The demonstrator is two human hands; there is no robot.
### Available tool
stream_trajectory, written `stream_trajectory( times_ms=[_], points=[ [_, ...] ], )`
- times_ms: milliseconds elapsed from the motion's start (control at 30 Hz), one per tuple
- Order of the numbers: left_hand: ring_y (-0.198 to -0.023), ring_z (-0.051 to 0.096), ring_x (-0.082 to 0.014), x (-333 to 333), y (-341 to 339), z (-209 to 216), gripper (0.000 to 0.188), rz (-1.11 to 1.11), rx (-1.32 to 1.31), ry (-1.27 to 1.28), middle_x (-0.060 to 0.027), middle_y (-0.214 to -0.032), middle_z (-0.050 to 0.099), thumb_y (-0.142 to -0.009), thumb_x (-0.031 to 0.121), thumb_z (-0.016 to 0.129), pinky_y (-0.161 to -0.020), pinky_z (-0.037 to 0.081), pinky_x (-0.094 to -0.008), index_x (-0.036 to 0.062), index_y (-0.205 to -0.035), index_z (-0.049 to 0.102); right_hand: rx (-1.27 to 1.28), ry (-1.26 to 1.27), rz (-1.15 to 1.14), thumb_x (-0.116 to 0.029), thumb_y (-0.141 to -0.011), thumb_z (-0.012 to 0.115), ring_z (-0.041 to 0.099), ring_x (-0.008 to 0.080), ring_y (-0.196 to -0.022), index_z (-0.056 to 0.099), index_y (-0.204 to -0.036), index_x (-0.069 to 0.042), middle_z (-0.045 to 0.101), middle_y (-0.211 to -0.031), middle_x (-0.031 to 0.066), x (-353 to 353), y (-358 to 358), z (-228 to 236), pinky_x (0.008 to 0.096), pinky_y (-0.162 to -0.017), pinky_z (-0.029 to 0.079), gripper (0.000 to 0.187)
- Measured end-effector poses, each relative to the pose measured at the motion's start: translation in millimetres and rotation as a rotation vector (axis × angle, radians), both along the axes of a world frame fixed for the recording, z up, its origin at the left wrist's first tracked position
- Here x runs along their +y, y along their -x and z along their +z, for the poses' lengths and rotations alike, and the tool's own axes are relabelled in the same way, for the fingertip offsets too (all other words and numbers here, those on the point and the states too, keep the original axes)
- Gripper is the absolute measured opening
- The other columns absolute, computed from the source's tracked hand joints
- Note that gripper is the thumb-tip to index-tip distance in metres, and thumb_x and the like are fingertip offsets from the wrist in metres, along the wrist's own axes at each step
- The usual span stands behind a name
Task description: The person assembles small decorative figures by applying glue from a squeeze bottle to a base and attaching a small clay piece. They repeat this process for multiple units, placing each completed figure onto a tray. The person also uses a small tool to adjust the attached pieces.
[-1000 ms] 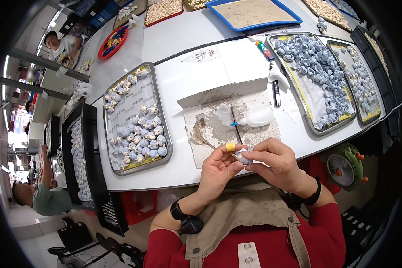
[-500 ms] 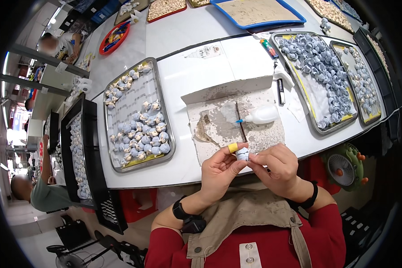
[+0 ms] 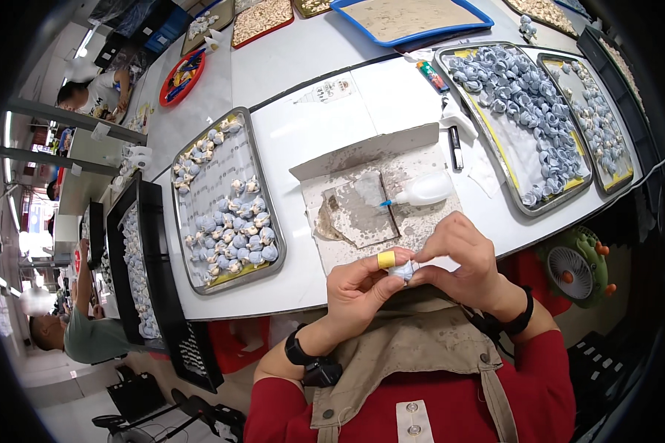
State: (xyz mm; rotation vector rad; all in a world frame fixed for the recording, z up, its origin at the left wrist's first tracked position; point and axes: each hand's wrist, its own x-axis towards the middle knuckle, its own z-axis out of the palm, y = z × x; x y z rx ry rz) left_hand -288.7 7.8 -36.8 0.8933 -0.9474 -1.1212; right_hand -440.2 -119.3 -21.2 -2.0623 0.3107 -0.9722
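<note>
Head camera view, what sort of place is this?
Probably a hand-assembly workshop: metal trays of small blue-grey pieces, a white squeeze bottle on stained cardboard, and other people nearby.

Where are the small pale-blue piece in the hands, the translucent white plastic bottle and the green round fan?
Small pale-blue piece [image 3: 401,271]: head view, its visible middle.
Translucent white plastic bottle [image 3: 427,190]: head view, middle of its body.
Green round fan [image 3: 573,272]: head view, front grille.

Holds left hand and right hand close together at the near edge of the worktop, pinching with curled fingers.
</note>
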Motion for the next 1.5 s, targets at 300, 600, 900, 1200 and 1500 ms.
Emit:
stream_trajectory(
  times_ms=[300, 600, 900, 1200, 1500],
  points=[
    [-0.109, 0.057, -0.0188, 2, 6, 4, 0.038, -0.075, 0.105, -0.009, -0.0172, -0.121, 0.057, -0.087, 0.006, 0.062, -0.092, 0.047, -0.0295, -0.0065, -0.122, 0.052, 0.094, -0.497, 0.35, -0.015, -0.074, 0.077, 0.062, 0.0145, -0.095, 0.056, -0.122, -0.003, 0.065, -0.106, 0.0094, 2, 3, -3, 0.0276, -0.082, 0.05, 0.053],
    [-0.096, 0.063, -0.0184, -1, 7, 11, 0.03, -0.068, -0.222, 0.028, -0.0153, -0.104, 0.066, -0.086, 0.011, 0.066, -0.084, 0.051, -0.0281, -0.0047, -0.111, 0.061, -0.097, -0.732, 0.428, -0.011, -0.074, 0.077, 0.063, 0.0162, -0.096, 0.062, -0.105, 0.0, 0.066, -0.106, 0.0112, 7, 9, -8, 0.0289, -0.085, 0.051, 0.036],
    [-0.088, 0.065, -0.0153, -5, 9, 15, 0.027, -0.099, -0.272, 0.053, -0.0121, -0.097, 0.068, -0.085, 0.009, 0.067, -0.078, 0.052, -0.0245, -0.004, -0.108, 0.063, -0.157, -0.642, 0.427, -0.008, -0.07, 0.078, 0.065, 0.0208, -0.095, 0.064, -0.097, -0.001, 0.067, -0.103, 0.0141, 6, 12, -13, 0.0295, -0.081, 0.053, 0.031],
    [-0.066, 0.057, -0.0073, -8, -31, 23, 0.031, -0.072, -0.573, -0.061, -0.0046, -0.086, 0.068, -0.082, 0.009, 0.07, -0.063, 0.047, -0.0205, 0.0016, -0.111, 0.064, 0.005, -0.679, 0.367, -0.008, -0.075, 0.075, 0.058, 0.02, -0.109, 0.057, -0.117, -0.005, 0.062, -0.113, 0.0136, 7, -1, -14, 0.0336, -0.095, 0.045, 0.046],
    [-0.055, 0.054, -0.0161, -21, -291, -3, 0.026, 0.661, -1.319, -0.681, -0.0082, -0.062, 0.06, -0.083, 0.028, 0.064, -0.056, 0.045, -0.0299, 0.0027, -0.089, 0.069, 0.032, -0.85, 0.165, 0.0, -0.084, 0.06, 0.06, 0.0176, -0.099, 0.062, -0.101, 0.002, 0.065, -0.101, 0.0117, 7, 2, -10, 0.031, -0.089, 0.045, 0.017]
  ],
)
